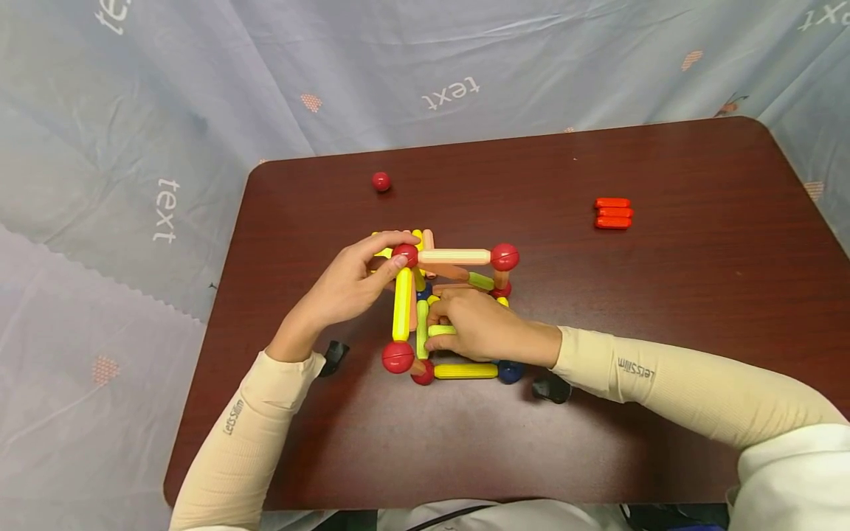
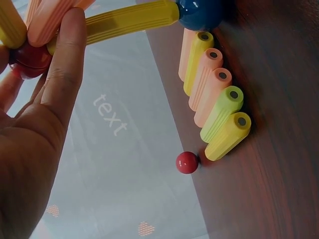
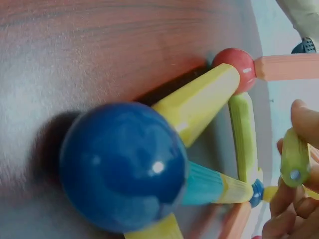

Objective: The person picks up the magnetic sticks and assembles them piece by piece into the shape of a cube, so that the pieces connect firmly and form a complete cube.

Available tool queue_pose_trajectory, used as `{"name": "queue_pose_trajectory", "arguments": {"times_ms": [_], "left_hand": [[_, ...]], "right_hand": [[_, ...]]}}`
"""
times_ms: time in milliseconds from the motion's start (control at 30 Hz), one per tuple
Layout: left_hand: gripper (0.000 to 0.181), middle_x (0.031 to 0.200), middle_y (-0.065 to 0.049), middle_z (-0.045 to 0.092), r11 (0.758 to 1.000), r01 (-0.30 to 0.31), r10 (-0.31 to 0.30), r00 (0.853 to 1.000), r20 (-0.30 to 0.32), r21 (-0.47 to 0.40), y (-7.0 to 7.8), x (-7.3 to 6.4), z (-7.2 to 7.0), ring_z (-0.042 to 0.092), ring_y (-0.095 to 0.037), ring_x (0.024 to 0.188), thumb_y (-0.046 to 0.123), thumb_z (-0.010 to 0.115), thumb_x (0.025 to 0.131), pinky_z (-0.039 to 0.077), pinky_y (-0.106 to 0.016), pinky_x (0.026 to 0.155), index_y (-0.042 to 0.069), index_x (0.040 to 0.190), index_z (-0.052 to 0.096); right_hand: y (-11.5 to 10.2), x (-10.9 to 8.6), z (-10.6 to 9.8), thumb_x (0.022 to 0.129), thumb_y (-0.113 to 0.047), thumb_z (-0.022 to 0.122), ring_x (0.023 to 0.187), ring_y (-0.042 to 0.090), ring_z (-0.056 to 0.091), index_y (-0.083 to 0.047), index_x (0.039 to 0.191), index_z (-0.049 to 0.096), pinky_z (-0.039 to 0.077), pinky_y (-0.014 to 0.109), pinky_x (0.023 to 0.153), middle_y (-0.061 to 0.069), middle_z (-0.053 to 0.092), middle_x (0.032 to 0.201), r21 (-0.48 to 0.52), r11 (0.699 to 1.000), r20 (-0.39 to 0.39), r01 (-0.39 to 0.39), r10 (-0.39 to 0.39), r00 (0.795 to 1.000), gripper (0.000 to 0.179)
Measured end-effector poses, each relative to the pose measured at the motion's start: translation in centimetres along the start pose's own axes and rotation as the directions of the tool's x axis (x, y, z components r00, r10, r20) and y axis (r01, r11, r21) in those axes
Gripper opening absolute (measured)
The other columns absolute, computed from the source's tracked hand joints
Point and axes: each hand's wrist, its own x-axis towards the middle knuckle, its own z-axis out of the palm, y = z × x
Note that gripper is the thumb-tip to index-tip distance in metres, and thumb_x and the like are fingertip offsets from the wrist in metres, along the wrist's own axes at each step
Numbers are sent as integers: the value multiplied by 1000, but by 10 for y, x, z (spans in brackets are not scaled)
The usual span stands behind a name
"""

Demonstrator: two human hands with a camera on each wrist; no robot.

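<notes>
A frame of magnetic rods and balls stands on the table under both hands. My left hand point(image 1: 348, 284) grips the red ball point(image 1: 405, 256) at its upper far-left corner, where a peach rod point(image 1: 454, 257) and a yellow rod point(image 1: 401, 306) meet. Within the frame, my right hand point(image 1: 485, 328) pinches a yellow-green rod point(image 3: 295, 158) between thumb and fingers; one end of it faces the right wrist camera. Below, a near yellow rod point(image 1: 465, 371) joins a red ball point(image 1: 423, 372) to a blue ball point(image 1: 510, 371). The right hand hides part of the frame's inside.
Several loose rods point(image 2: 219, 99) lie in a row behind the frame, seen in the left wrist view. A lone red ball point(image 1: 381, 181) sits near the table's far edge. Red rods point(image 1: 614, 213) lie side by side at the right. Patterned cloth point(image 1: 451, 66) hangs behind the table.
</notes>
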Motion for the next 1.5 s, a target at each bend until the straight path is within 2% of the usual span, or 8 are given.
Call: {"name": "queue_pose_trajectory", "arguments": {"times_ms": [67,133,333,533,800,933,1167,1500], "left_hand": [[38,147,-6,55,1000,2,-2,1000,-1,-2,0,0,0,66,-26,107,16,63,101,62,-43,87,12,138,61],[38,146,-6,55,1000,5,-5,1000,0,-9,1,0,0,67,-26,106,16,63,101,62,-42,87,11,138,60],[38,143,-8,56,999,11,-11,1000,3,-44,3,0,0,70,-28,103,14,63,101,62,-43,86,8,139,59],[38,139,-9,57,997,22,-22,1000,7,-72,3,0,1,73,-29,100,14,63,101,61,-44,86,8,139,59],[37,128,-9,62,998,25,-25,1000,2,-63,5,1,1,74,-26,98,17,62,102,62,-40,87,13,139,59],[37,124,-9,63,998,27,-27,1000,-1,-56,5,1,0,74,-24,95,17,63,102,62,-41,87,16,138,59],[38,125,-11,63,998,29,-29,1000,0,-59,4,2,0,74,-26,97,17,62,102,60,-47,88,13,140,58],[37,127,-10,64,999,29,-29,1000,1,-22,2,3,0,72,-26,93,18,62,102,60,-48,88,14,139,60]], "right_hand": [[1,2,2,83,-39,85,78,12,57,-16,87,73,48,25,68,-5,60,74,54,998,2,-18,18,1000,27],[0,3,3,82,-39,85,68,8,52,-17,86,73,44,21,61,-7,61,70,93,995,6,-31,31,1000,26],[-5,9,8,84,-38,84,63,5,55,-16,89,73,44,19,58,-8,65,72,145,984,48,-104,98,994,26],[-5,12,11,87,-39,81,60,8,54,-14,83,68,42,19,56,-5,63,69,190,970,79,-149,137,987,28],[-4,12,11,89,-36,79,62,10,55,-13,90,69,44,20,59,-3,64,73,269,941,133,-206,175,976,26],[-3,12,11,89,-36,79,67,10,58,-12,94,70,46,20,62,-3,66,77,288,930,136,-227,195,971,26],[-3,15,13,92,-32,77,74,9,60,-8,110,71,49,19,67,-2,68,84,309,927,115,-213,186,976,30],[-3,15,13,91,-28,79,85,8,68,-7,113,69,56,21,79,1,73,96,360,908,131,-213,177,975,33]]}}
